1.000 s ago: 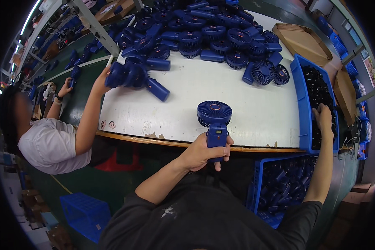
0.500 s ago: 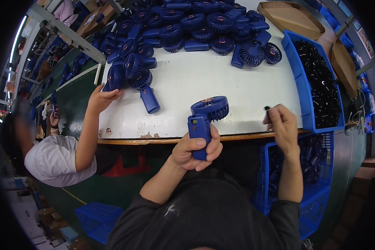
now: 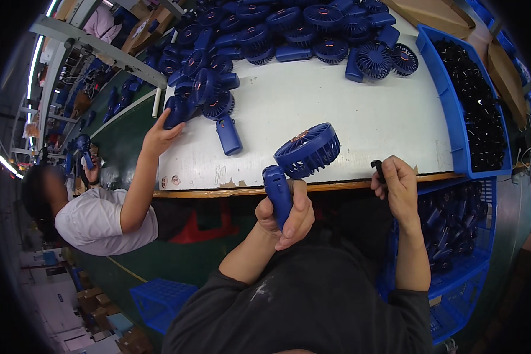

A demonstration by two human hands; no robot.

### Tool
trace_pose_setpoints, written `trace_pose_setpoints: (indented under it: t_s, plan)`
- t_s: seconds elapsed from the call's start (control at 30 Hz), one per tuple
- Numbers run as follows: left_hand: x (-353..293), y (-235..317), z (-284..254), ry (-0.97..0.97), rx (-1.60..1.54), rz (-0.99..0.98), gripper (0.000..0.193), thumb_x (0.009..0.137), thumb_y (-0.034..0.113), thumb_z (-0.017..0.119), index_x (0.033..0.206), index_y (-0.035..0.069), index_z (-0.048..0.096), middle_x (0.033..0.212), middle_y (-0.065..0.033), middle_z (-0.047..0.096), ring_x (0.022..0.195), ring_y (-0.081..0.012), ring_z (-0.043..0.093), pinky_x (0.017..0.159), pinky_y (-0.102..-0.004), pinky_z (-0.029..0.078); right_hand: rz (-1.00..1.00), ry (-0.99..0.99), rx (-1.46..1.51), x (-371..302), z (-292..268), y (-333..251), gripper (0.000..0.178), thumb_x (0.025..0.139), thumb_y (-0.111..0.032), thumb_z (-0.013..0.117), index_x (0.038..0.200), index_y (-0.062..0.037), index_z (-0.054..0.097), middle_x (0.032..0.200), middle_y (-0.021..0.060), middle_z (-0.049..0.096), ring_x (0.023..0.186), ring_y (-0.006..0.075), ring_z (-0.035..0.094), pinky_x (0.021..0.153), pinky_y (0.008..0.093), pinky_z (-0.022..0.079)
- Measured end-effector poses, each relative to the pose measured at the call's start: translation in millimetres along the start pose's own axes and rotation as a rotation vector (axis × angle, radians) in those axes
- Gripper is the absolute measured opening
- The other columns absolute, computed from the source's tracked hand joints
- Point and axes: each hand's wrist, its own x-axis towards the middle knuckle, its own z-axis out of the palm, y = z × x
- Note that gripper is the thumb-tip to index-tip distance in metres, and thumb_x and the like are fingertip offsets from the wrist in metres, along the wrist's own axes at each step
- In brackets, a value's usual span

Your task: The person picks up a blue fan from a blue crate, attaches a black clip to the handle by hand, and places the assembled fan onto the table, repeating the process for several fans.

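My left hand (image 3: 298,219) is closed around the handle of a blue handheld fan (image 3: 308,152), in front of the table's near edge. The round caged head tilts up and to the right, over the tabletop. Between the fingers and thumb of my right hand (image 3: 400,187), just right of the fan, is a small black hooked part (image 3: 377,171). The exact kind of that part is too small to tell. A blue bin (image 3: 443,115) of many similar-looking small black pieces (image 3: 482,109) stands beyond my right hand.
Several blue fans (image 3: 301,35) lie piled across the back of the white table (image 3: 312,94). At the left a co-worker's hand (image 3: 162,134) touches a fan (image 3: 177,111). Below the bin stands a blue crate (image 3: 454,283) of dark blue items. A cardboard box (image 3: 433,15) lies at the back right.
The fan in my left hand has turned, so its display side no longer shows and its head leans to the right. My right hand has turned slightly, showing more of the black part.
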Motion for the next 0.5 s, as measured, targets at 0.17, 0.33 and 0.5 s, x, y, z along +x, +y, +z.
trace_pose_setpoints:
  t_s: [0.17,0.33,0.5]
  plan:
    - [-1.9,1.8,-1.1,-0.036,0.043,-0.003,0.054,0.097,0.034,0.066,0.119,-0.011,0.048,0.076,-0.0172,0.064,0.056,-0.0206,0.061,0.038,-0.0249,0.051,-0.002,-0.003,0.023,-2.2,-0.9,5.4,0.038,0.104,-0.038,0.054,0.083,-0.0072,0.059,0.068,0.0009,0.061,0.057,0.0042,0.052,0.051,0.0181,0.04]
    - [-4.2,2.3,-0.9,-0.014,0.055,0.001,0.055,0.097,0.034,0.066,0.12,-0.012,0.048,0.076,-0.0174,0.065,0.056,-0.0207,0.061,0.038,-0.025,0.051,-0.009,0.028,0.041,-2.8,-0.1,10.8,0.037,0.104,-0.038,0.054,0.083,-0.0074,0.058,0.07,0.0015,0.062,0.058,0.0048,0.053,0.052,0.0185,0.041]
    - [-8.2,2.1,-7.9,-0.064,0.08,0.025,0.061,0.098,0.037,0.064,0.127,-0.013,0.046,0.083,-0.02,0.067,0.057,-0.0216,0.064,0.041,-0.0254,0.053,-0.007,0.035,0.045,-3.3,0.3,14.8,0.037,0.104,-0.038,0.054,0.083,-0.0075,0.058,0.07,0.0015,0.062,0.059,0.0049,0.053,0.053,0.0186,0.041]
